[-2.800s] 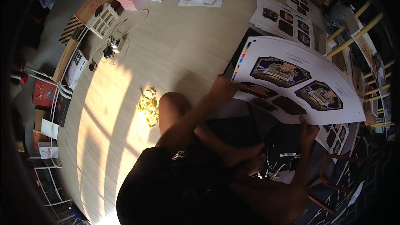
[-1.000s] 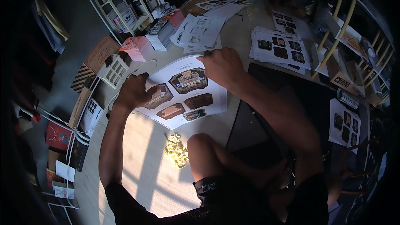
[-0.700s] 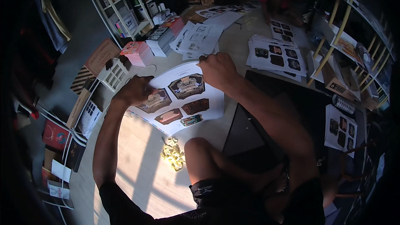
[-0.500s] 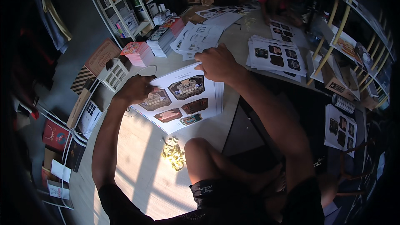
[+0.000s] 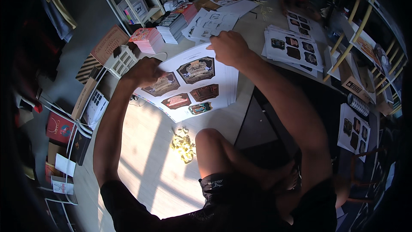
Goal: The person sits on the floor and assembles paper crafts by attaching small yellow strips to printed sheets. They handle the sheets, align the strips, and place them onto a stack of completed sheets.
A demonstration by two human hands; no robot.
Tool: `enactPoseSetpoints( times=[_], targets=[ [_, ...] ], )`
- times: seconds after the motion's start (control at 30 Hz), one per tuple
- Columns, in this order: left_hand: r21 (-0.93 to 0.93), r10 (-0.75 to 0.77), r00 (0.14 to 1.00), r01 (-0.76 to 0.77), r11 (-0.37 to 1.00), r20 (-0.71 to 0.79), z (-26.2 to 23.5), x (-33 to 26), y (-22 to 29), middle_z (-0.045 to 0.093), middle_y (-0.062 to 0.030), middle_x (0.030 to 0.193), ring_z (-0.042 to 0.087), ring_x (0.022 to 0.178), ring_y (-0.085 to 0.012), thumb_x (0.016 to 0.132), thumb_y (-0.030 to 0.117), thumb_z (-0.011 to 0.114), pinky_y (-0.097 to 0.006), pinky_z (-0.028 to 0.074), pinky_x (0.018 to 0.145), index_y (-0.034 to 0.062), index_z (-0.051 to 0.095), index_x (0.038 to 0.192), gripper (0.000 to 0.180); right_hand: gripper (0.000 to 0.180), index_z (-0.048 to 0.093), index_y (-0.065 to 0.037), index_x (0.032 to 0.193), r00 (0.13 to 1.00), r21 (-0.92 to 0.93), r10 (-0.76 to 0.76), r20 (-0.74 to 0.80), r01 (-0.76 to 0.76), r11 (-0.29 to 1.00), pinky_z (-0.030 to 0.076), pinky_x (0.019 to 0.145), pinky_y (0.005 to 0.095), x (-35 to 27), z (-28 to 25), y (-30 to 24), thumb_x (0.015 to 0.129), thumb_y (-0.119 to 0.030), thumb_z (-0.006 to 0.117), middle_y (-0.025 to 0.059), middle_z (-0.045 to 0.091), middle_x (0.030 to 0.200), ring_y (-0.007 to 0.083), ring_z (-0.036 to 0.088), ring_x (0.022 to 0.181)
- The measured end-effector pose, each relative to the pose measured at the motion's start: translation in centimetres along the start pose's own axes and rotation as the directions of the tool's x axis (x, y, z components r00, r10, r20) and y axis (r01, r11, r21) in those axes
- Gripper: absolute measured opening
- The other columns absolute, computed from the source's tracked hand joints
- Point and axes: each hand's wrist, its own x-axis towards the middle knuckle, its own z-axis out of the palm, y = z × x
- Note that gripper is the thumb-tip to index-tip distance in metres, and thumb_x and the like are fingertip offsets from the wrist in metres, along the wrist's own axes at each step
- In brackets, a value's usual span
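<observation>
Between both hands I hold a thick stack of printed sheets (image 5: 180, 91) upright and tilted, its front face showing dark ornate label shapes. My left hand (image 5: 145, 73) is closed on the upper left corner. The upper right corner is pinched by my right hand (image 5: 229, 48), with the thumb hidden. The sheets bow slightly, and several page edges show along the right side. Below the stack, a small heap of yellow curled scraps (image 5: 183, 146) lies on the sunlit floor, beside my bent knee.
More printed sheets (image 5: 288, 50) lie right of centre, with white sheets (image 5: 212, 25) farther back. A pink-edged stack (image 5: 148, 42) stands near a white house-shaped frame (image 5: 123, 62). A cane rack (image 5: 359, 15) rises at right; a black mat (image 5: 274, 124) lies below. Blurred people sit at the back.
Both hands have lifted the stack of sheets a little, and its face is now more bowed and turned toward me. The whole view has shifted slightly.
</observation>
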Motion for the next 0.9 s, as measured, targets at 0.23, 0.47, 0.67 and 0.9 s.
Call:
enactPoseSetpoints(
  times=[0.23,0.47,0.67,0.9],
  targets=[
    [-0.019,-0.102,0.984,0.106,0.994,0.145,0.1,0.9,-0.2,0.068,-0.0236,0.119,0.067,0.108,-0.0367,0.094,0.038,0.069,-0.046,0.051,0.096,0.0067,0.061,0.134,0.052,0.01,0.077,-0.009,0.085,0.989,0.069,0.008,0.149,-0.019,0.997,0.059,0.074,0.0419,1.0,-1.3,0.4,0.084,-0.014,0.068,0.0111,0.073,0.08,0.0284,0.074,0.082],
    [0.086,-0.281,0.96,0.281,0.956,-0.003,0.3,0.9,0.6,0.068,-0.0225,0.117,0.066,0.113,-0.0371,0.095,0.045,0.067,-0.044,0.054,0.096,-0.0031,0.061,0.124,0.057,0.009,0.076,-0.005,0.085,0.995,-0.152,0.098,-0.014,-0.099,0.983,0.061,0.069,0.0425,0.9,1.1,-4.6,0.079,-0.008,0.07,0.0142,0.075,0.083,0.0302,0.075,0.08],
    [-0.045,-0.044,0.993,0.049,0.998,0.105,-0.3,-0.6,-0.8,0.073,-0.0201,0.112,0.069,0.108,-0.0354,0.096,0.033,0.068,-0.044,0.052,0.097,0.0025,0.065,0.126,0.043,0.01,0.076,-0.007,0.09,0.983,-0.052,0.073,0.167,-0.065,0.997,0.06,0.072,0.0397,2.3,-1.1,-1.9,0.083,-0.014,0.073,0.012,0.075,0.087,0.0278,0.075,0.084],
    [0.182,-0.231,0.965,0.252,0.951,-0.129,2.1,1.0,0.7,0.067,-0.0223,0.121,0.065,0.113,-0.037,0.09,0.04,0.072,-0.044,0.053,0.097,0.0016,0.066,0.121,0.05,0.01,0.079,-0.01,0.084,0.993,-0.267,0.114,-0.008,-0.112,0.957,0.061,0.065,0.0417,1.2,3.0,-4.9,0.083,-0.013,0.07,0.0114,0.076,0.09,0.0252,0.076,0.084]
  ],
)
